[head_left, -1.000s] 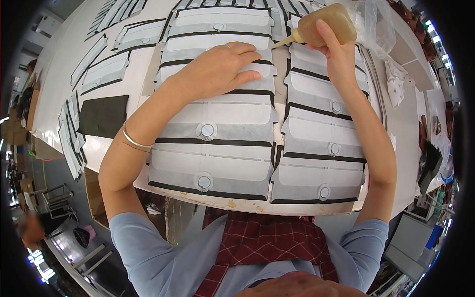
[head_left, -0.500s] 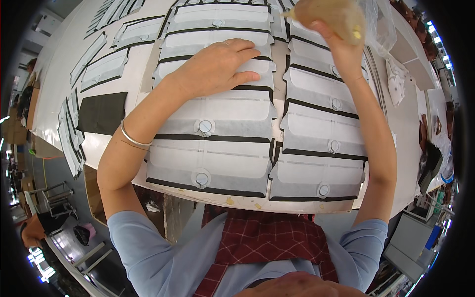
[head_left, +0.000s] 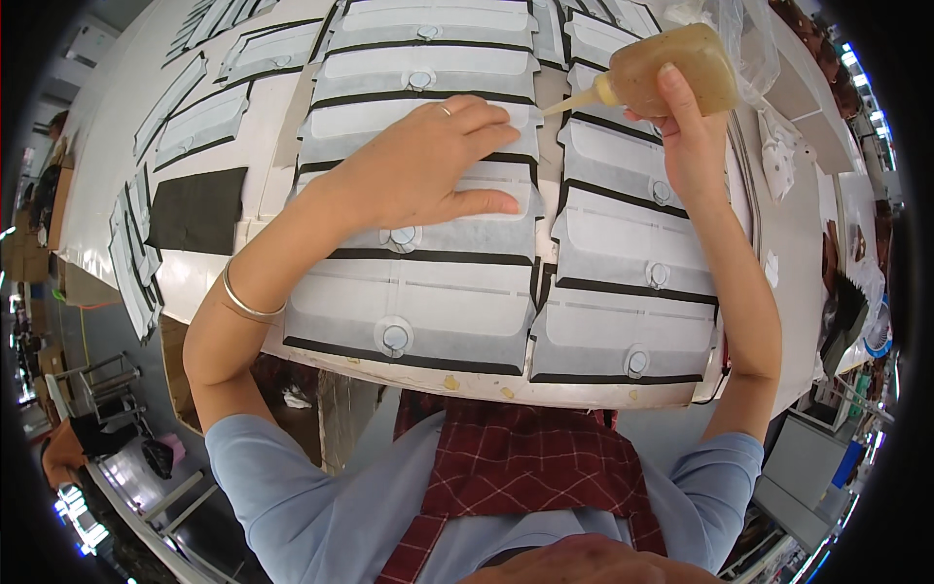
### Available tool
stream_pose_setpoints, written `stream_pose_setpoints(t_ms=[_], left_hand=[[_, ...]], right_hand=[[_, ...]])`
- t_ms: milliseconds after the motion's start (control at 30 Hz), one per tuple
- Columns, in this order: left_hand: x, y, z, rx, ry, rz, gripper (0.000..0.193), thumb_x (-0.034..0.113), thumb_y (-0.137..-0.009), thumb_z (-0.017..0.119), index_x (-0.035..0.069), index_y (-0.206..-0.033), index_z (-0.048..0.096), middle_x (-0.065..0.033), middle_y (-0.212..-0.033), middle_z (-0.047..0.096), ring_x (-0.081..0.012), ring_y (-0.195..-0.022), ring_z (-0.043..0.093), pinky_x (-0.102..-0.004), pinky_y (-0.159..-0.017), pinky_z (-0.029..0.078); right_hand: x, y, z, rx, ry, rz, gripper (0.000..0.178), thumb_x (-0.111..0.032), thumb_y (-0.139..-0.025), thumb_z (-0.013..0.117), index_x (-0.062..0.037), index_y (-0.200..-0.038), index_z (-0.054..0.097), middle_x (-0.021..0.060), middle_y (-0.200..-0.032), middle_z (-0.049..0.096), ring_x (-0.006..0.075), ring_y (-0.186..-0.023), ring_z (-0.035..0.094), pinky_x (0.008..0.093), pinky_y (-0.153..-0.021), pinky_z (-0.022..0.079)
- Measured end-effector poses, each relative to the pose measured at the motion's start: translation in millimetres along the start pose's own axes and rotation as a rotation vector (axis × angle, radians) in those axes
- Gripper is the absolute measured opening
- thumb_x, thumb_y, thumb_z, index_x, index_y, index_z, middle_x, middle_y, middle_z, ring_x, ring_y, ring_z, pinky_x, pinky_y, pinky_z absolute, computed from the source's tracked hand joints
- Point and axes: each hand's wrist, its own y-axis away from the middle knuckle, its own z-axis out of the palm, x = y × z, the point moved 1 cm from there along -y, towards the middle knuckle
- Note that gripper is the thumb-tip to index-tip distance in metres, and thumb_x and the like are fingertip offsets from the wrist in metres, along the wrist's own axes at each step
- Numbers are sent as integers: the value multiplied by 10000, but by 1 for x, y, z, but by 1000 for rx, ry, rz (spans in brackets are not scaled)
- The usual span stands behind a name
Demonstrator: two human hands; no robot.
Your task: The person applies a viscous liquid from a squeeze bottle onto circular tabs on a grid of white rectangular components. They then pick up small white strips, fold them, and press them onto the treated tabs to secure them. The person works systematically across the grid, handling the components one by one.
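Observation:
Two columns of overlapping white and grey flat panels with black edges cover the table in front of me; a near panel [head_left: 409,302] carries a round metal disc [head_left: 395,338]. My left hand [head_left: 438,161] rests palm down across the middle of the left column, fingers stretched to the right and thumb apart. My right hand [head_left: 693,146] is wrapped round a squeeze bottle [head_left: 671,70] of yellowish liquid. The bottle is tipped over, and its thin nozzle [head_left: 574,100] points left, by the right edge of a panel in the left column. Whether liquid comes out I cannot tell.
At the left lie a black rectangular sheet [head_left: 197,211] and more panels [head_left: 204,127]. Clear plastic bags [head_left: 749,44], a white patterned cloth [head_left: 778,156] and a pale box [head_left: 827,107] are at the right. The table's front edge [head_left: 467,386] runs before my waist.
My right hand has brought the bottle down and turned it so that the nozzle points left at the left column. My left hand has shifted slightly nearer, with its thumb spread wider.

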Motion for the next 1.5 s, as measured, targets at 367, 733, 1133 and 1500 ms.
stream_pose_setpoints(t_ms=[367, 733, 1133, 1500], left_hand=[[10, 10, 3, -65, -56, -6, 758, 561, -901, 666, 11, -1404, 533, -247, -1491, 471, -416, -1402, 420, -484, -1155, 365], [9, 11, 5, -71, -68, -14, 719, 531, -923, 653, 32, -1425, 521, -233, -1518, 450, -405, -1422, 403, -485, -1151, 371], [23, 29, 3, -5, -27, 23, 746, 510, -867, 727, 38, -1412, 534, -222, -1511, 450, -410, -1404, 418, -495, -1131, 383], [64, 56, 7, -79, 59, 15, 812, 552, -796, 762, 5, -1363, 564, -226, -1482, 484, -412, -1377, 455, -500, -1101, 412]], right_hand=[[19, 4, 4, 5, -16, 64, 399, -301, -949, 720, -20, -1209, 608, 91, -1087, 678, 198, -949, 705, 362, -731, 625], [7, 20, 2, -22, -25, 172, 491, -357, -986, 653, -4, -1300, 522, 127, -1153, 656, 243, -979, 705, 329, -672, 623], [-32, 40, -26, -55, -556, 290, 619, -448, -1013, 589, 1, -1405, 419, 185, -1322, 561, 330, -1177, 608, 331, -715, 640], [1, 62, 7, -24, -8, 124, 436, -345, -986, 663, -10, -1249, 571, 111, -1117, 671, 204, -971, 714, 338, -699, 630]])
